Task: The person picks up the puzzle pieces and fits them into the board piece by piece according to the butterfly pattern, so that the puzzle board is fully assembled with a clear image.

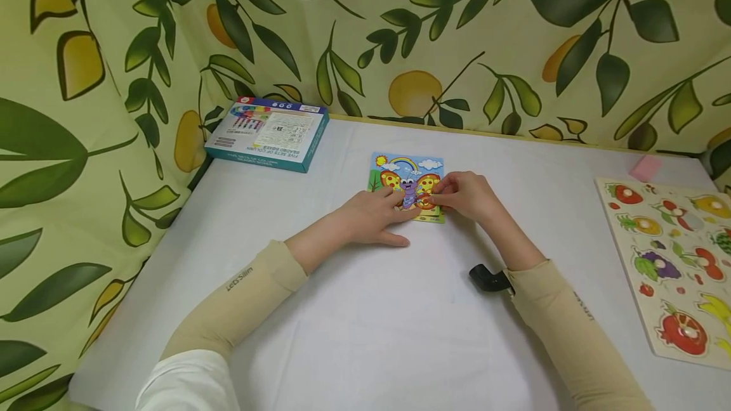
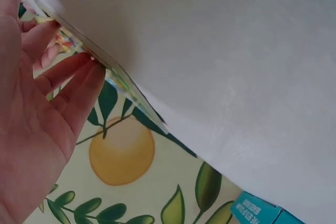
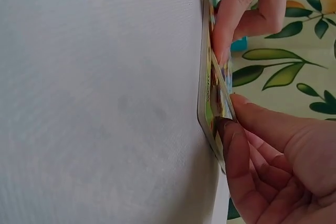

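Note:
A small square butterfly picture puzzle point(image 1: 394, 163) lies on the white table, with a sun, a rainbow and clouds along its top. My left hand point(image 1: 370, 215) rests on its lower left part, fingers stretched out and touching the picture. My right hand point(image 1: 469, 195) is at the puzzle's right edge. Between its thumb and index finger it pinches a thin puzzle piece point(image 3: 224, 85), tilted up from the board point(image 3: 201, 93) beneath. In the left wrist view the left fingers point(image 2: 79, 77) lie against the puzzle face. How the piece's far end sits is hidden.
A teal bead-set box point(image 1: 268, 135) lies at the back left. On the right are a wooden fruit peg puzzle point(image 1: 662, 259) and a pink block point(image 1: 646, 168). Below the right wrist, a black curved object point(image 1: 490, 278) juts from the sleeve. Fruit-patterned cloth point(image 1: 342, 37) hangs behind.

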Demonstrator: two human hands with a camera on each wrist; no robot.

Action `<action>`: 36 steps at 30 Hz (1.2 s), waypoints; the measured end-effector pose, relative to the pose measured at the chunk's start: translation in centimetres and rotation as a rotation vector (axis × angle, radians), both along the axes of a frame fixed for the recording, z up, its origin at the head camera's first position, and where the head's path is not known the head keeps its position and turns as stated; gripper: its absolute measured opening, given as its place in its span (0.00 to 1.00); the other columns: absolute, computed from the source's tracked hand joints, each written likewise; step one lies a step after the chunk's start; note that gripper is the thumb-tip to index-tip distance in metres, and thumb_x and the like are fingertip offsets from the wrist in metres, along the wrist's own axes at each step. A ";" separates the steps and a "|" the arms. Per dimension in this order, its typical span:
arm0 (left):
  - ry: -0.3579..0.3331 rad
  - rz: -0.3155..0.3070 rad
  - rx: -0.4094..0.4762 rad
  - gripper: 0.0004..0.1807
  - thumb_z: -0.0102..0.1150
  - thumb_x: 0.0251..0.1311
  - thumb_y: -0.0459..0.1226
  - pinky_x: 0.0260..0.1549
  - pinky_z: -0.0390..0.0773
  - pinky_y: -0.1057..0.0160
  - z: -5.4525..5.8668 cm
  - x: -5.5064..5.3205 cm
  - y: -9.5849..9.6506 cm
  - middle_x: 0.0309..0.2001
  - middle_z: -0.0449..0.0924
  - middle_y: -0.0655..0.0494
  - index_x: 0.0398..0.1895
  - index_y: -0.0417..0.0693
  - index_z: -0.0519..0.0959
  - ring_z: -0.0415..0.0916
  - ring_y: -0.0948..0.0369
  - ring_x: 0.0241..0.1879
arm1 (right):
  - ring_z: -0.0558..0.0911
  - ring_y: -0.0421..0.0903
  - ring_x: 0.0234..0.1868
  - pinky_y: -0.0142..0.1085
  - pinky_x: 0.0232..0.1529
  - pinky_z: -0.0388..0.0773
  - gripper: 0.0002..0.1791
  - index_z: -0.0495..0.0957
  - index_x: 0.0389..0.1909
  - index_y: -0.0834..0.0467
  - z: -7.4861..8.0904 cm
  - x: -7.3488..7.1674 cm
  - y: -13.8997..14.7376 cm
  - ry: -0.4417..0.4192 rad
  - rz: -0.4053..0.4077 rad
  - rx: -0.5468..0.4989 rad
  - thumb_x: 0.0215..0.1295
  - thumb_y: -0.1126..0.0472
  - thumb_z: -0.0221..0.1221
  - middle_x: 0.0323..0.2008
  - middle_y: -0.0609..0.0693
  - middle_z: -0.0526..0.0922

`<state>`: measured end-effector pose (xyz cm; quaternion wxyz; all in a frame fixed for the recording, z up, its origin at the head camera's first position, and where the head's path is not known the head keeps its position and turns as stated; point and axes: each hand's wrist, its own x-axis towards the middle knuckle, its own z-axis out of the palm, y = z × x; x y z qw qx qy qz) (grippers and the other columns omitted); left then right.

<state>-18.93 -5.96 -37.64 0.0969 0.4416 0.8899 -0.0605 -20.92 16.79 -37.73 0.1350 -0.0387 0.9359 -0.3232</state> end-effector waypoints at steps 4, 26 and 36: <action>0.038 -0.016 -0.014 0.37 0.39 0.64 0.69 0.42 0.78 0.57 0.0 0.0 0.2 0.61 0.66 0.54 0.74 0.70 0.61 0.63 0.56 0.59 | 0.73 0.50 0.36 0.38 0.35 0.69 0.13 0.81 0.35 0.61 0.0 0.2 -0.1 0.021 -0.018 0.009 0.59 0.55 0.69 0.29 0.52 0.79; -0.009 -0.004 -0.016 0.35 0.40 0.66 0.67 0.41 0.77 0.59 0.2 -0.1 0.0 0.61 0.64 0.54 0.74 0.70 0.60 0.61 0.56 0.59 | 0.70 0.51 0.39 0.40 0.38 0.64 0.14 0.80 0.34 0.59 -0.9 -0.5 0.8 -0.021 0.006 -0.045 0.62 0.51 0.67 0.33 0.53 0.76; -0.035 0.009 0.003 0.34 0.41 0.66 0.66 0.39 0.76 0.60 0.2 -0.1 -0.1 0.62 0.64 0.54 0.73 0.71 0.61 0.61 0.56 0.59 | 0.69 0.48 0.33 0.35 0.32 0.65 0.17 0.78 0.40 0.59 -0.8 -1.4 0.9 -0.121 0.028 -0.045 0.62 0.50 0.66 0.31 0.51 0.73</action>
